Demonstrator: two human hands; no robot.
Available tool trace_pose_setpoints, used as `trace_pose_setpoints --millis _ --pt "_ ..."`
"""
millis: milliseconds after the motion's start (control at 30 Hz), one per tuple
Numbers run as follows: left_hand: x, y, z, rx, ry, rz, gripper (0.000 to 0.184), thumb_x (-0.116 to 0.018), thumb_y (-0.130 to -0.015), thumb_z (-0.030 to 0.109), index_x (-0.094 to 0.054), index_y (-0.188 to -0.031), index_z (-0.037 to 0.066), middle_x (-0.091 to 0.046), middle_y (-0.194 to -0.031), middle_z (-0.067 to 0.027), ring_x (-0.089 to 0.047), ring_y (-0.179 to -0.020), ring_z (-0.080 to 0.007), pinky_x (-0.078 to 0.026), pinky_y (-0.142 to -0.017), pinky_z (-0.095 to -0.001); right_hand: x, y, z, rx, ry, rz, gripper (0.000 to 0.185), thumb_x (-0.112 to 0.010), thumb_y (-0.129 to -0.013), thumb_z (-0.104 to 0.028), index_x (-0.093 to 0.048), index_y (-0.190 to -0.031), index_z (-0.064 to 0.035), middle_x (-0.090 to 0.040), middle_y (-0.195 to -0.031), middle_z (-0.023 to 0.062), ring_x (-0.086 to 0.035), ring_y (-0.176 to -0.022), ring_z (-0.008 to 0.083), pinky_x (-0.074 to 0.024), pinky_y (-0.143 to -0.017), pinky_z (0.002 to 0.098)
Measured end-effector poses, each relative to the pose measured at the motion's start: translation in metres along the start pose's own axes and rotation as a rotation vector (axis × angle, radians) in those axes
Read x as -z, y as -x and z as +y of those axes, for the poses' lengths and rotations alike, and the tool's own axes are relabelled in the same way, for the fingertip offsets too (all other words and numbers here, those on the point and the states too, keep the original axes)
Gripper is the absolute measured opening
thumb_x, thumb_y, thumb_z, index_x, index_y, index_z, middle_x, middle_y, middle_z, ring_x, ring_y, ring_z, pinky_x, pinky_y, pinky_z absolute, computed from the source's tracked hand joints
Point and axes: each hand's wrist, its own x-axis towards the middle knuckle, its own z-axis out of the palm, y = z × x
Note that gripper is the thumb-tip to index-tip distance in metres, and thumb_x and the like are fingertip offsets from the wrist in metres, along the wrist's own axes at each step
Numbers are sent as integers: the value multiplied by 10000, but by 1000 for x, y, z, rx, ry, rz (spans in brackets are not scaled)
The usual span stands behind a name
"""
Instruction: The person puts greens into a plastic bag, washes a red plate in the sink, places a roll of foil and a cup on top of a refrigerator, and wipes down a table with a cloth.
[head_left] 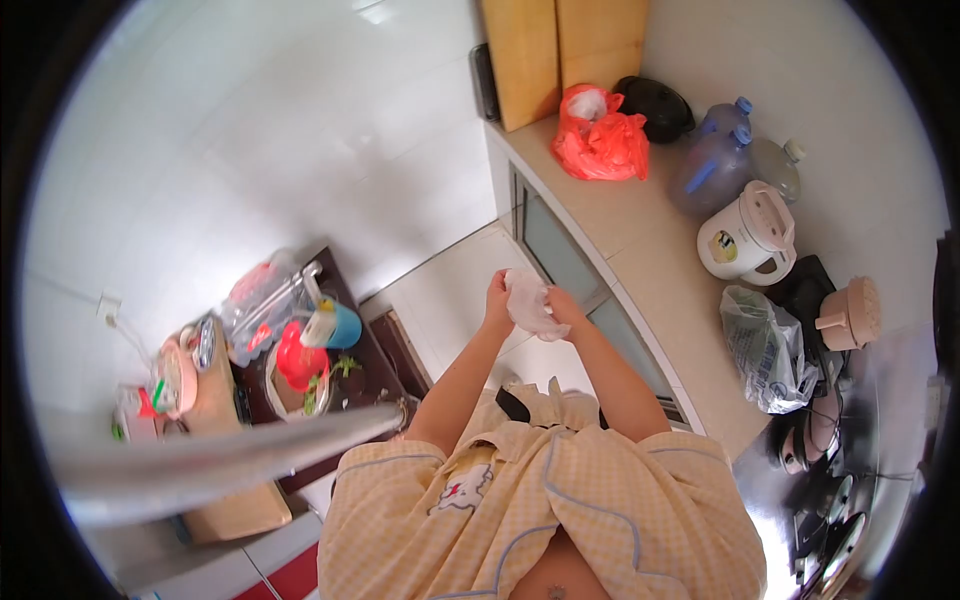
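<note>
Out in front of my body, both hands hold a thin, crumpled white plastic bag (533,303) above the floor. My left hand (497,300) grips its left side with bent fingers. On the other side, my right hand (563,310) has its fingers closed on the bag's right edge. The bag hangs loosely between them, and its folds hide some of my fingertips. Just right of my hands runs the counter's front, with glass-panelled cabinet doors (560,243) below the top.
On the right counter (625,235) stand a red plastic bag (600,140), a black pot (656,108), large water bottles (712,170), a white appliance (745,235) and a clear plastic bag (765,350). To the left is a sink area with a red container (300,358) and blue cup (342,327).
</note>
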Motion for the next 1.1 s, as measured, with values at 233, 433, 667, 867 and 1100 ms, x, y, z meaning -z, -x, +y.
trace_pose_setpoints --millis 233,433,667,867,1100 --pt "-16 -74 35 -1044 -1397 -340 234 -582 -569 13 -576 -772 130 -556 -808 -41 -481 -868 -255 -302 -818 -464 30 -74 -34 -277 -665 -497 325 -366 -864 -316 -468 -1072 -88 -540 -972 108 -579 -785 249 -507 -660 388" --pt "-54 -144 77 -981 -1405 -841 133 -595 -652 87 -590 -772 144 -559 -848 -1 -471 -923 -230 -278 -844 -436 63 -146 -77 -113 -832 -219 235 -478 -739 -64 -499 -971 -35 -527 -895 85 -534 -789 197 -462 -711 315" --pt "-96 -279 84 -482 -667 -176 252 -604 -718 87 -541 -962 73 -552 -919 -49 -516 -794 -118 -428 -671 -258 88 -241 -164 179 -702 55 296 -459 -641 60 -492 -923 -22 -514 -860 90 -523 -771 195 -439 -737 291" --pt "-128 -355 83 -218 -918 -276 217 -630 -656 89 -555 -857 55 -536 -840 -50 -530 -796 -165 -432 -690 -283 81 -277 -193 399 -571 316 312 -443 -665 55 -475 -958 -47 -514 -900 76 -516 -827 182 -446 -695 280" --pt "-178 -419 87 -644 -997 -456 263 -629 -639 19 -529 -880 50 -525 -872 -78 -525 -892 -197 -428 -721 -300 110 -293 -235 211 -665 310 321 -503 -716 -29 -508 -1036 -49 -551 -897 60 -537 -822 160 -455 -662 277"
